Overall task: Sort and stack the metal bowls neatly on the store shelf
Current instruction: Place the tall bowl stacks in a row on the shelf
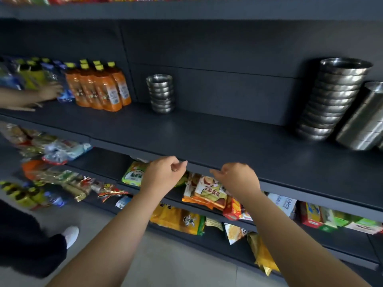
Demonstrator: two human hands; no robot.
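I am hovering my left hand [163, 172] and right hand [238, 177], both loosely curled and gripping nothing, at lower centre while the tall bowl stack [333, 100] is leaning at right, and a careless reach could be toppling it onto the shelf [207, 137].

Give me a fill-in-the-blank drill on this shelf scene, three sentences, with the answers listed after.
1. The small stack of metal bowls stands to the ____ of the orange bottles.
2. The tall stack of bowls at the right leans rather than standing ____.
3. The left hand and the right hand hold ____, hovering at the front edge of the shelf.

Missing words: right; upright; nothing
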